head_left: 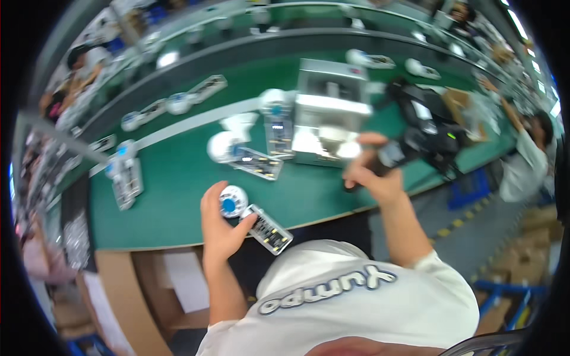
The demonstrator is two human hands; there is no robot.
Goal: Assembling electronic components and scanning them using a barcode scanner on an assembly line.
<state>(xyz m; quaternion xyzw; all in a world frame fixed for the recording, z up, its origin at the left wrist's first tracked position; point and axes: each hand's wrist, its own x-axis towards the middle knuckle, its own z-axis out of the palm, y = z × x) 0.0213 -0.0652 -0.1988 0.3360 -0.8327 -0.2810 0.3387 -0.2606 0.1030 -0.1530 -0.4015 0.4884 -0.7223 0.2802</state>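
Note:
My left hand is at the near edge of the green table, closed around a white round unit with a blue disc in its middle. A rectangular circuit board module adjoins the round unit, and my thumb rests on its upper end. My right hand grips a dark cylindrical tool, tilted with its lower end toward the left. Motion blur hides the tool's exact kind. Just left of and beyond that hand stands a silver metal box with a bright, reflective front.
Two similar units, one with its board slanted, lie beyond my left hand. More units sit at the left. A bulky black object and an open carton occupy the right. A conveyor rail runs behind; other people work around.

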